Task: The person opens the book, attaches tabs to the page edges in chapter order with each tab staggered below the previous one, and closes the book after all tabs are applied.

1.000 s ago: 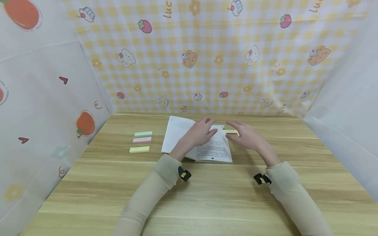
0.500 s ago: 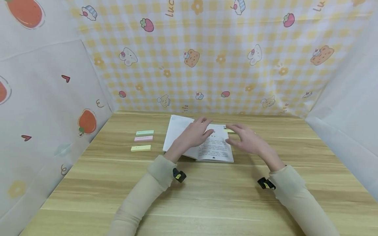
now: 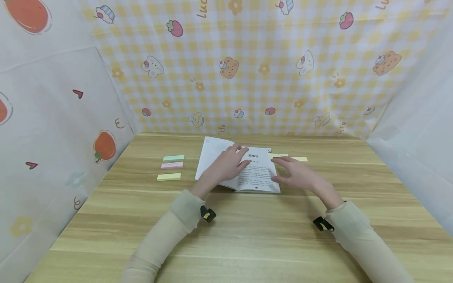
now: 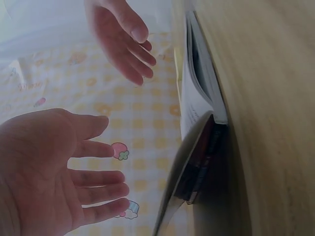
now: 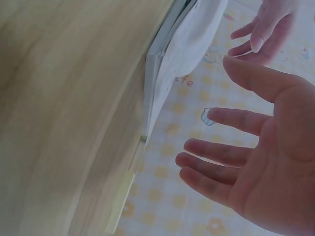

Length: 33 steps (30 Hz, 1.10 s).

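Wooden table, pale grain, smooth. Dead centre lies the open book, thin matte pages. A yellow sticky tab already juts from its edge at 3 o'clock, so tabbing looks underway. Left hand hovers flat, empty. Right hand spread, holding nothing. Three pastel pads wait at 9 o'clock.

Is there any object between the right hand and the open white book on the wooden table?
Nothing visible stands between them. The right hand hovers with straight fingers at the right edge of the open white book, and the wrist views show only free space. The pale yellow sticky strip lies beyond the fingers, not in the way.
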{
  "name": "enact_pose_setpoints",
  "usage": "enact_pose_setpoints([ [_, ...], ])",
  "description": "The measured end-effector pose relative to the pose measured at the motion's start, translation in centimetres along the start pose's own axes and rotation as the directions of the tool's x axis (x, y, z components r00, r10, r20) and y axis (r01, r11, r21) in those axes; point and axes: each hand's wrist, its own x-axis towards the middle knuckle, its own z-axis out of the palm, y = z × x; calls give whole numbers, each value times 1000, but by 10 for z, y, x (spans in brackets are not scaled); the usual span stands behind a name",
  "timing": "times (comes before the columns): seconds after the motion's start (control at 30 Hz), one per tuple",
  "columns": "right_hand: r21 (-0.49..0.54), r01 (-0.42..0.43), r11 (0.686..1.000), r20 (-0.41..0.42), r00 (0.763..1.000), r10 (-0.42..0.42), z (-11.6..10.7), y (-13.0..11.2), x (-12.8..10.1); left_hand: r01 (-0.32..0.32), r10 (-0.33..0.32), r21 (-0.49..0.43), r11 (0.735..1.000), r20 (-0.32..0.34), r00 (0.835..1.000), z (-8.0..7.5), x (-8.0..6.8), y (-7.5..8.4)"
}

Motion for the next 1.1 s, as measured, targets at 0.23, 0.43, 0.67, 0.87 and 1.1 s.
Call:
enact_pose_setpoints([
  [0.23, -29, 31, 999, 26, 999, -30, 6, 0, -2, -16, 15, 30, 999, 26, 1000, 4, -9, -2],
  [0.43, -27, 31, 999, 65, 997, -29, 11, -1, -4, -31, 29, 56, 998, 44, 999, 9, -15, -4],
  [0.67, -30, 77, 997, 70, 995, -75, 18, 2, -3, -30, 23, 83, 996, 81, 996, 15, -22, -7],
  [0.87, -35, 114, 993, 84, 990, -110, 18, 4, -3, -36, 29, 74, 997, 95, 995, 17, -26, -9],
  [1.1, -24, 152, 988, 122, 981, -148, 18, 4, -4, -23, 13, 79, 997, 131, 991, 15, -32, -8],
])
